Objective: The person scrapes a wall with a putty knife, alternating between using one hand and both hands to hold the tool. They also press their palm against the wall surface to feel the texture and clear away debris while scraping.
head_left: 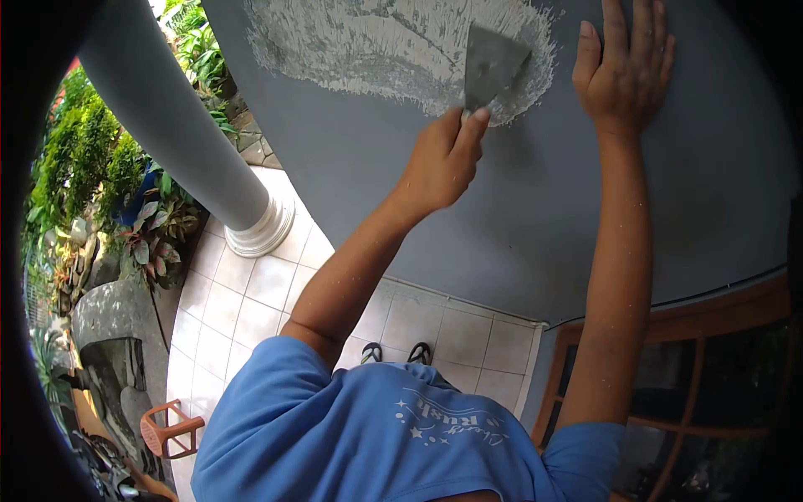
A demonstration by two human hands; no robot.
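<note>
My left hand is closed around the handle of a putty knife. Its broad, dull metal blade points up and lies over a rough whitish patch on the grey wall. The patch looks scraped and streaky, with ragged edges. To the right, my right hand rests flat against the wall, fingers stretched upward and thumb out to the side. Most of the handle is hidden inside my left fist. Small pale specks dot both forearms.
A round grey column with a white base rises at the left. Pale floor tiles lie below, with my sandaled feet near the wall. A small reddish-brown stool, garden plants and a wood-framed window stand around.
</note>
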